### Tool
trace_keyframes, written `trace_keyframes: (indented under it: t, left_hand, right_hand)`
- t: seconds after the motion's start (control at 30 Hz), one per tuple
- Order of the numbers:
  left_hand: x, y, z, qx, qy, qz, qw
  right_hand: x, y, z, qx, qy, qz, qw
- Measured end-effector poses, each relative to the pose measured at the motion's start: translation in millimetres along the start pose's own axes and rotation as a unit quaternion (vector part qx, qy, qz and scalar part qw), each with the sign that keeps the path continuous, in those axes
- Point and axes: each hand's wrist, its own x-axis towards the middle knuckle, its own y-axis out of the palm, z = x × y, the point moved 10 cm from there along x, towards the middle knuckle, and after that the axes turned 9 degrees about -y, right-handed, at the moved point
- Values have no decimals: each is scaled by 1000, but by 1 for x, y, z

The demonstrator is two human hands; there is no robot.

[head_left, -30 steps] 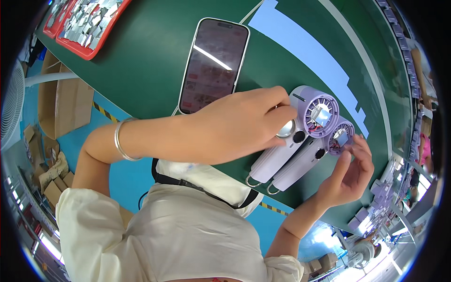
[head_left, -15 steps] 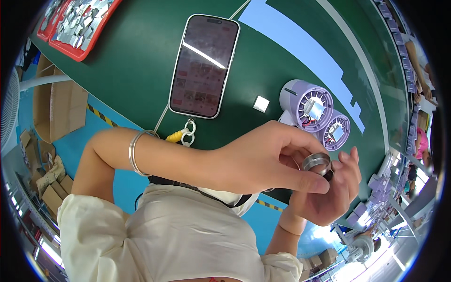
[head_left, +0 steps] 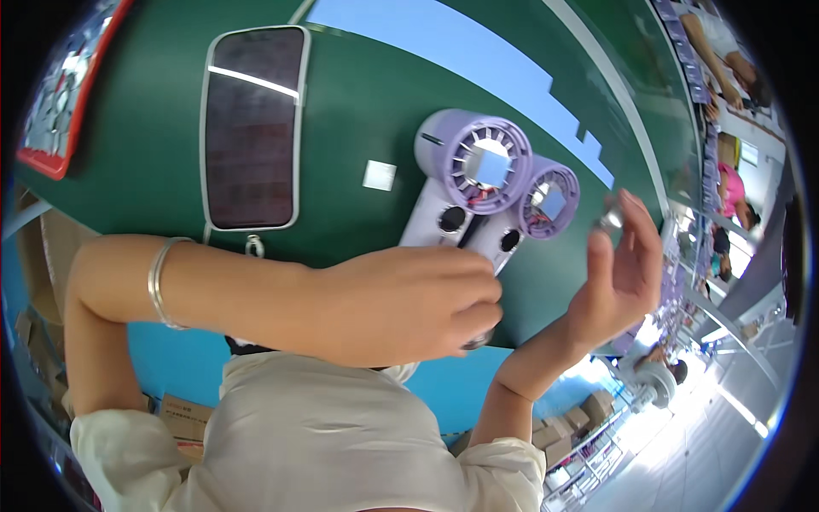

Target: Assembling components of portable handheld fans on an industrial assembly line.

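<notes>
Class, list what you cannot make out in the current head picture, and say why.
In the head view:
Fan handles: lower parts hidden by the left hand.
Dark shiny thing at the left hand: mostly covered by that hand; only an edge shows.
Shiny piece in the right hand: blurred, exact shape unclear.
Red tray: cut off by the top edge.
Phone screen: too dim and blurred to read.

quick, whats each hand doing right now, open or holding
Left hand: closed on a mostly hidden shiny piece.
Right hand: pinching a small silvery part.
</notes>
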Motion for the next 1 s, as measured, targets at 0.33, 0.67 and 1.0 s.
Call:
trace_keyframes:
  t: [0.33, 0.67, 1.0]
  left_hand:
    - [-19, 38, -21, 352, 178, -32, 918]
    - [-16, 37, -18, 339, 175, -33, 924]
    - [-14, 37, -17, 339, 165, -26, 926]
  right_hand:
    - [13, 47, 23, -241, -104, 188, 946]
    - [12, 39, 6, -156, -61, 161, 973]
    - [9, 49, 7, -164, -80, 244, 952]
